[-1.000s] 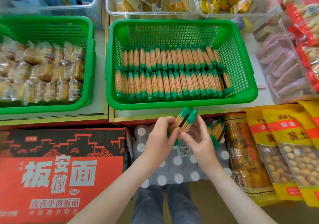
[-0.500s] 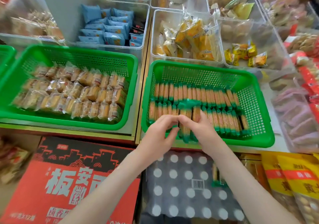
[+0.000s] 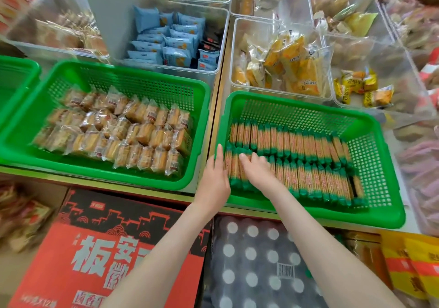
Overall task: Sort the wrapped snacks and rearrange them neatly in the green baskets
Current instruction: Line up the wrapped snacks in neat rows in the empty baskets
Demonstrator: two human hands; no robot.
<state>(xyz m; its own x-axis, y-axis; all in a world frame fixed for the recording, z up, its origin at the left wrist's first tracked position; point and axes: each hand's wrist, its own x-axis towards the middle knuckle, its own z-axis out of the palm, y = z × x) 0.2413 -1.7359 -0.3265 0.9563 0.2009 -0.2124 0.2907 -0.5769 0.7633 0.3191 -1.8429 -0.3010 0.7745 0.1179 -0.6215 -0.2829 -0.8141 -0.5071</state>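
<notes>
A green basket (image 3: 370,165) on the shelf holds two neat rows of thin green-and-orange snack sticks (image 3: 306,167). My left hand (image 3: 215,179) lies flat with straight fingers against the left end of the near row, over the basket's left rim. My right hand (image 3: 257,172) rests palm down on the leftmost sticks of that row, fingers extended. A second green basket (image 3: 133,177) to the left is filled with clear-wrapped golden cakes (image 3: 118,136).
Clear bins behind hold blue packets (image 3: 173,44), yellow packets (image 3: 289,63) and small orange sweets (image 3: 363,89). Below the shelf stand a red carton (image 3: 99,255), a dotted grey pack (image 3: 259,265) and yellow bags (image 3: 413,265). A third green basket's edge (image 3: 16,82) is far left.
Both hands carried green sticks up from below the shelf into the basket's near row, then flattened onto its left end. The view has tilted upward.
</notes>
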